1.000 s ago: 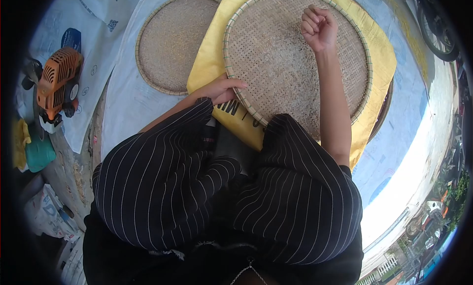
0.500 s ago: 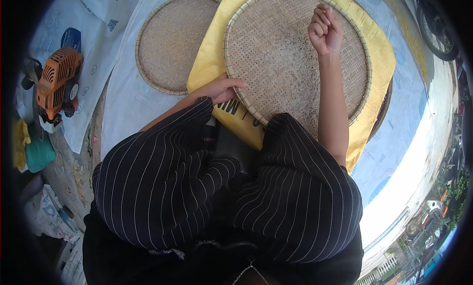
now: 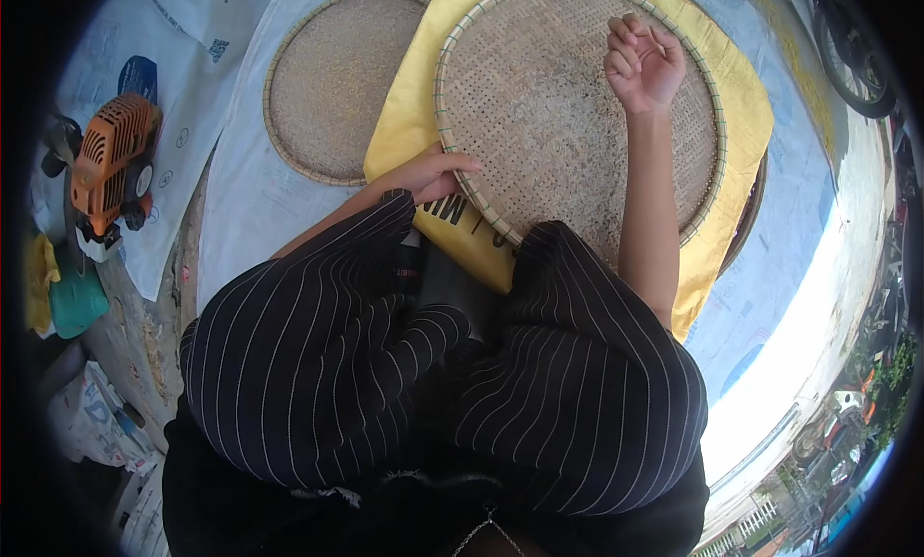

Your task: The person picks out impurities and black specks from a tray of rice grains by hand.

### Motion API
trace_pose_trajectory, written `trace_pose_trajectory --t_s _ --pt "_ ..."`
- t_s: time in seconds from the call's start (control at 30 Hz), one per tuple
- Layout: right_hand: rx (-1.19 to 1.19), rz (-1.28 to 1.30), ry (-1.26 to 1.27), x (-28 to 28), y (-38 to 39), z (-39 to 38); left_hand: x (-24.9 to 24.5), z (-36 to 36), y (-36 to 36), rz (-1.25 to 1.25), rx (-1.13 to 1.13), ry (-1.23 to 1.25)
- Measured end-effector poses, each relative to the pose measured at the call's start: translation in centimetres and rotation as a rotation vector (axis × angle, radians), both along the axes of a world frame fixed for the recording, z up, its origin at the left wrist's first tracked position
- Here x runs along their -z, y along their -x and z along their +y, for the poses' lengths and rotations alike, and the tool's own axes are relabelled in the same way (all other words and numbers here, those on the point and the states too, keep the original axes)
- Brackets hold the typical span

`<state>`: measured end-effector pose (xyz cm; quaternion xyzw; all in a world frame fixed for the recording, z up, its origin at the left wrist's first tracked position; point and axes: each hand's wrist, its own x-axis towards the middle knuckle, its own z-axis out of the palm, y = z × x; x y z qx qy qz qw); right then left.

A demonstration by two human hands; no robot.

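A round woven bamboo winnowing tray (image 3: 539, 95), its rim bound with green lacing, lies tilted across a yellow sack near my knees. Small pale grains are scattered over its weave, thickest from the middle towards the near edge. My left hand (image 3: 430, 174) grips the near-left rim, thumb on top and the other fingers hidden underneath. Above the far right part of the tray, my right hand (image 3: 643, 68) is turned palm up. Its fingers curl loosely and stand apart from the thumb; nothing shows in the palm.
A second round tray (image 3: 337, 85) full of grain lies on pale sheeting at the left. The yellow sack (image 3: 746, 100) is spread under my tray. An orange engine-like machine (image 3: 114, 162) stands far left, near a green container (image 3: 77, 297). A wheel (image 3: 852, 56) shows upper right.
My right hand's fingers have loosened from a closed pinch, baring the palm, and the hand has shifted very slightly. My left hand stays on the tray rim.
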<state>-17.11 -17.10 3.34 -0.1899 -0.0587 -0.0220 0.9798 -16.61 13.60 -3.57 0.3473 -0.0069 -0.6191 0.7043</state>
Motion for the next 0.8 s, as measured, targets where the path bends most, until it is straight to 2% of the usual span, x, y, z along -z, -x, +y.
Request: trace_pose_trajectory --t_s 0.03,0.1,0.13,0.2,0.23,0.3,0.33,0.4,0.5,0.6,0.73,0.8 --pt "0.001 0.0 0.0 0.1 -0.1 0.0 0.0 0.0 0.0 0.0 0.001 0.0" --pt "0.039 0.283 0.334 0.1 -0.4 0.2 0.0 0.0 0.0 -0.002 0.006 0.003" --pt "0.038 0.283 0.334 0.1 -0.5 0.6 -0.1 0.0 0.0 -0.002 0.005 0.002" --pt "0.26 0.541 1.385 0.5 -0.8 1.7 -0.2 0.0 0.0 -0.003 0.002 0.008" --pt "0.259 0.54 1.386 0.9 -0.8 2.0 -0.3 -0.1 0.0 -0.003 0.002 0.009" --pt "0.361 0.404 1.93 1.5 -0.8 2.8 -0.5 -0.1 0.1 -0.007 -0.009 0.018" --pt "0.359 0.404 1.93 1.8 -0.8 3.3 -0.5 -0.1 0.1 -0.005 -0.01 0.017" --pt "0.46 0.433 2.157 2.5 -1.0 3.8 -0.5 -0.1 0.0 0.001 0.0 0.009" --pt "0.52 0.406 2.253 3.2 -1.2 4.3 -0.2 -0.1 0.0 0.011 -0.022 0.017" --pt "0.446 0.431 2.234 3.2 -1.4 4.6 -0.1 0.0 0.0 0.012 -0.021 0.02" --pt "0.474 0.413 2.215 3.1 -1.1 4.6 -0.4 0.0 0.0 0.006 -0.015 0.005" --pt "0.414 0.462 1.459 2.7 -0.7 4.1 -0.3 0.0 0.0 0.002 -0.012 0.007"
